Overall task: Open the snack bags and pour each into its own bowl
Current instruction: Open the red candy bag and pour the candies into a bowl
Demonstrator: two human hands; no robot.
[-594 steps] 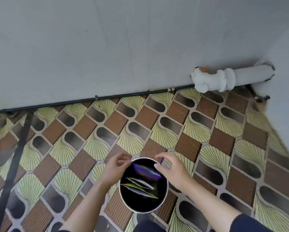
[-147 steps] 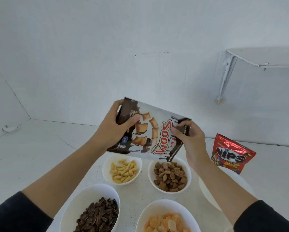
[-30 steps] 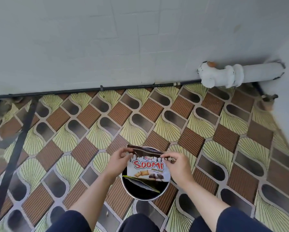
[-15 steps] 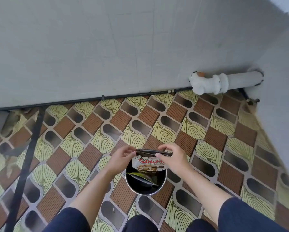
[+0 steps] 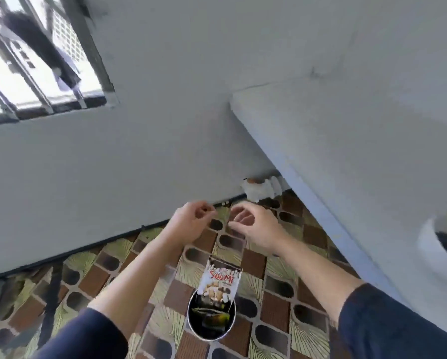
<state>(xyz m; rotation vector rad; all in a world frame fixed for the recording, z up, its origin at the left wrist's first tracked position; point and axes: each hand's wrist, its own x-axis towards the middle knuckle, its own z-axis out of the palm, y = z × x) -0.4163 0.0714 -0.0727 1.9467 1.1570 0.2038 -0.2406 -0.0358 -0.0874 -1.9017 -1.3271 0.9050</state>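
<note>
The empty Soomi snack bag [image 5: 221,282] stands upright in a small round black bin [image 5: 211,321] on the patterned floor, its top sticking out above the rim. Other flattened wrappers [image 5: 212,312] lie inside the bin. My left hand [image 5: 191,222] and my right hand [image 5: 256,226] hover well above the bin, side by side, fingers loosely curled and holding nothing. A white bowl [image 5: 436,242] shows at the right edge on the white counter [image 5: 359,156]; its contents are hidden.
A white wall runs behind the bin, with a white pipe joint [image 5: 260,189] at its base. The counter's edge overhangs the floor on the right. A barred window [image 5: 35,60] is at top left. A dark rod [image 5: 50,304] leans at lower left.
Both hands have let go of the Soomi bag and risen away; the bag now stands in the bin. My head has lifted, bringing the counter and window into view.
</note>
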